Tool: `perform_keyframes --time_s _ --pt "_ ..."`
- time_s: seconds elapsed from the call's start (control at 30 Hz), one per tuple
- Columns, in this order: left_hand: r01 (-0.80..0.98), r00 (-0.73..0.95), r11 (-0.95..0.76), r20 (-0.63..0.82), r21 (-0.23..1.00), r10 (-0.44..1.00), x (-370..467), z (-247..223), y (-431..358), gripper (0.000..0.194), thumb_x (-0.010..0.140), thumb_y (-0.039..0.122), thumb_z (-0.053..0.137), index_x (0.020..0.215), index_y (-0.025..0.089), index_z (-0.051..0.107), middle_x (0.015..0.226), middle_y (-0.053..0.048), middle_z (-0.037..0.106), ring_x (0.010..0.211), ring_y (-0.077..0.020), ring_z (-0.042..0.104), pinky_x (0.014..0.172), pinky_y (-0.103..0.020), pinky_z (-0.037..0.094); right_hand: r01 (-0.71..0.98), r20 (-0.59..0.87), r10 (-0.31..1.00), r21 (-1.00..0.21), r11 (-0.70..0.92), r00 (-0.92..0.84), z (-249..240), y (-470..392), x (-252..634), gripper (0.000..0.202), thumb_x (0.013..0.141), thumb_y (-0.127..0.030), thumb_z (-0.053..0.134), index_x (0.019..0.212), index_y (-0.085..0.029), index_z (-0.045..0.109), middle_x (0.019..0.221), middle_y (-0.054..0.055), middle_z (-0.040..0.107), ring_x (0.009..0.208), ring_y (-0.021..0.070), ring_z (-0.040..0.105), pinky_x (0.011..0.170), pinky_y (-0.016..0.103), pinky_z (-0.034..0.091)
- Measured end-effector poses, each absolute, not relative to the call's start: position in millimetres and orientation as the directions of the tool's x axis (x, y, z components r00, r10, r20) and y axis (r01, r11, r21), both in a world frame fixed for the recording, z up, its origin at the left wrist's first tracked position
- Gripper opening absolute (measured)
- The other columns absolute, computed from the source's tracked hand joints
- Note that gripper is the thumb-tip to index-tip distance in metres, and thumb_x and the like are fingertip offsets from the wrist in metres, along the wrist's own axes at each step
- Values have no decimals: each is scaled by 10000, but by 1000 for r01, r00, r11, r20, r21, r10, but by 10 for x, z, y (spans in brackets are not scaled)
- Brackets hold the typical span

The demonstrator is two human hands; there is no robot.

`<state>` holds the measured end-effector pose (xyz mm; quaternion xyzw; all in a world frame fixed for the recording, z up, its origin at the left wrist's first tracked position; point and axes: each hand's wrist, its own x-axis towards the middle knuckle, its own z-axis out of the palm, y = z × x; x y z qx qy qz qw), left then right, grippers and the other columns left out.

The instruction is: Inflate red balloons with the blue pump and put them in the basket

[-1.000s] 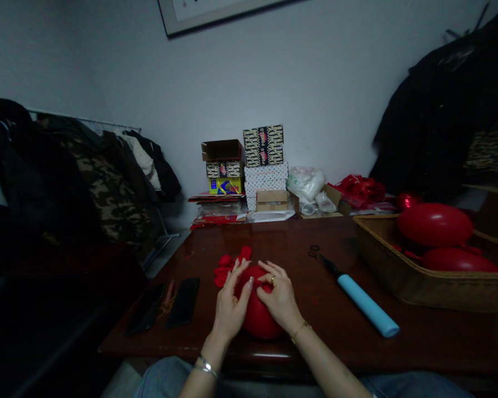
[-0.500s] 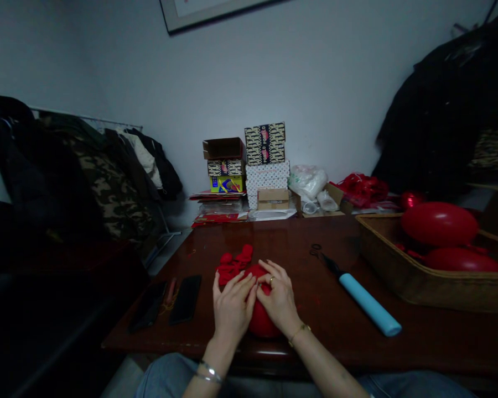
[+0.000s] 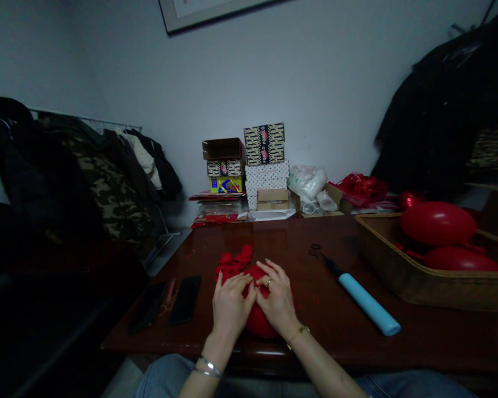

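Note:
A red inflated balloon (image 3: 260, 323) rests near the table's front edge, partly covered by both hands. My left hand (image 3: 233, 303) pinches at its upper part, thumb and forefinger together. My right hand (image 3: 276, 296) meets it there, thumb and forefinger pinched too, the other fingers raised. Whatever small part of the balloon lies between the fingertips is mostly hidden. Just beyond my left hand lies a small pile of flat red balloons (image 3: 234, 262). To the right is a light blue hand pump (image 3: 369, 304) with a black nozzle, and scissors (image 3: 315, 250) lie by its tip.
A wicker basket (image 3: 448, 290) with inflated red balloons (image 3: 437, 222) stands at the right. Left on the table (image 3: 178, 246) are dark phones (image 3: 185, 299) and a reddish stick (image 3: 171, 290) with yellow string. Boxes (image 3: 266, 179) and plastic bags (image 3: 307, 181) line the back.
Both hands stay at the balloon, with small shifts of the fingers; their pinches remain close together. The view has shifted very slightly. Everything else stays put.

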<state>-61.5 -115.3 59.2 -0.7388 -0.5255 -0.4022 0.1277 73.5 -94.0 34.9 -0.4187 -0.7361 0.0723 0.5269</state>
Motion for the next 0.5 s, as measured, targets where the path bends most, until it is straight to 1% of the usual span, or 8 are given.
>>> perform_keyframes --time_s 0.17,0.27,0.37,0.5 --pt "831 11 -430 762 353 647 -609 517 -1146 144 790 195 562 879 221 672 870 -38 721 777 -186 672 956 -423 440 479 705 707 -601 640 -60 330 -961 749 76 791 -230 532 747 -241 593 1227 57 579 1236 242 406 1005 514 337" --pt "801 -55 -425 760 421 647 -618 467 -1130 132 797 220 556 866 206 667 844 -43 712 754 -178 668 807 -327 521 455 693 719 -622 638 -61 331 -975 766 100 815 -253 520 770 -244 609 1236 56 575 1240 236 404 1009 505 337" --pt "798 -90 -397 741 453 665 -641 427 -1111 124 793 223 559 853 200 665 817 -44 703 724 -176 662 699 -280 526 425 683 728 -644 636 -55 324 -977 775 109 823 -270 524 796 -250 627 1242 55 571 1238 233 406 1006 495 342" --pt "794 -91 -388 722 469 686 -672 409 -1095 123 798 225 552 849 195 661 814 -42 700 722 -174 658 694 -275 515 380 671 741 -675 632 -41 293 -962 774 101 819 -279 544 818 -259 644 1245 45 570 1243 218 397 1007 471 348"
